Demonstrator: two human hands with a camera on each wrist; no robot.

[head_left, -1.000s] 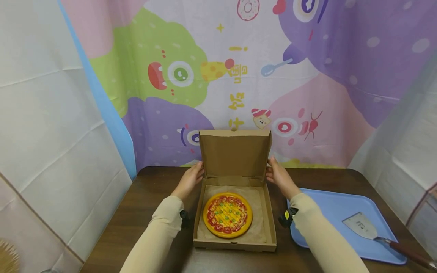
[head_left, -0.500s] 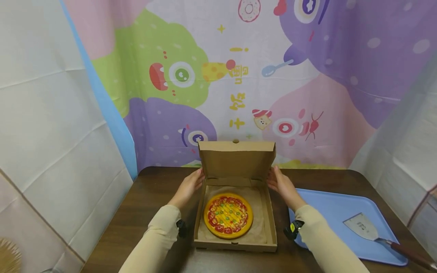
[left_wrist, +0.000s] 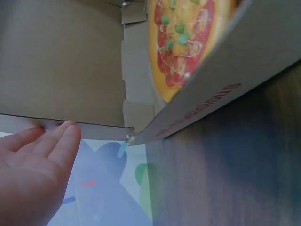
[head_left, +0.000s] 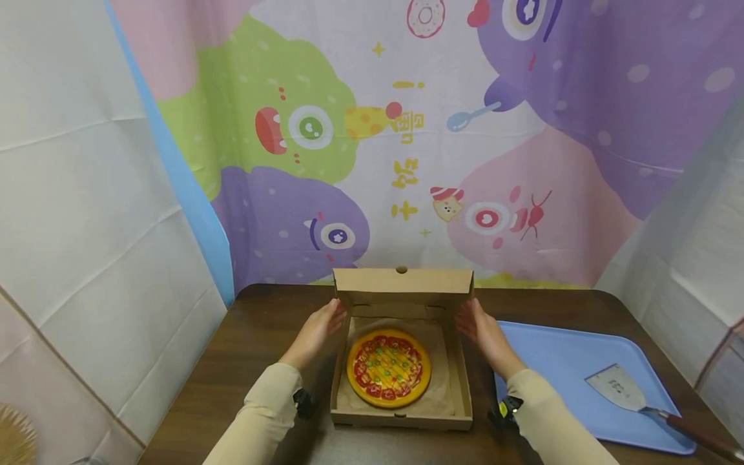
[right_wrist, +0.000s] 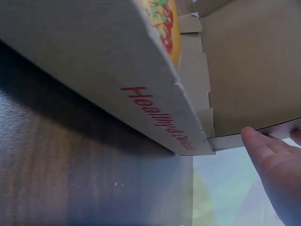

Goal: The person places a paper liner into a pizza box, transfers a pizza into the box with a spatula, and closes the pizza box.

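Observation:
A cardboard pizza box stands on the table with its lid tilted forward over the back of the base. Inside, on brown paper, lies a pizza with a yellow rim and red, yellow and green topping. At the lid's left side, my left hand touches the edge with nearly straight fingers. My right hand mirrors it, its extended fingers against the lid's right side edge. Red lettering runs along the box's side wall in the right wrist view.
To the right lies a blue tray. A spatula with a metal blade rests on it, its dark handle reaching past the tray's edge. Behind the dark wood table hangs a cartoon-printed curtain. A woven item shows at far left.
The lid has swung forward and down from nearly upright, and both hands have moved slightly down and outward with it. The pizza, tray and spatula have stayed put.

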